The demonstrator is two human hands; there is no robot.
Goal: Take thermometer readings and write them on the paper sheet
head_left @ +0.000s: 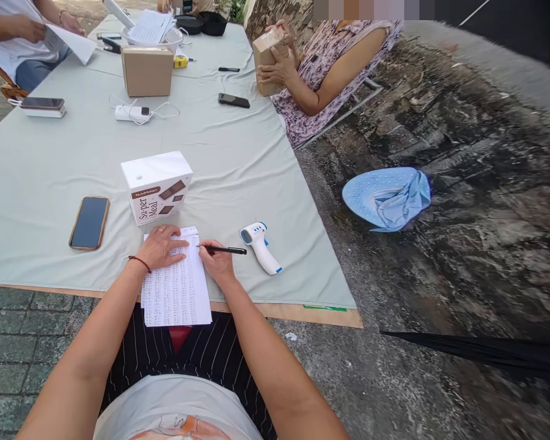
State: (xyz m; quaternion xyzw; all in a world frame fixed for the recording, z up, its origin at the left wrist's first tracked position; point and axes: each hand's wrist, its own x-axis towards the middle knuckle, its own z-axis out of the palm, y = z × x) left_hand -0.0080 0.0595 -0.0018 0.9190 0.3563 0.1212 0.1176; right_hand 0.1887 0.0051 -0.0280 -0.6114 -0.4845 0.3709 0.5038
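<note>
Printed sheets of paper [176,299] lie at the table's near edge and stick out over it toward my lap. My left hand [162,247] rests flat on them, fingers spread, holding nothing. In my right hand [217,263] is a black pen [229,249], its tip at the paper's right side. A white Super Meal box [158,186] stands just behind the sheets. To the right of my right hand lies a white infrared thermometer [262,247]. A phone in a brown case [89,223] lies to the left of my left hand.
Farther back on the cloth-covered table [238,165] are a cardboard box [147,72], a white device with a cable [132,113] and a dark phone [233,100]. A person at right holds a carton [269,61]; another at left holds papers [68,41]. A blue hat [387,198] lies on rock.
</note>
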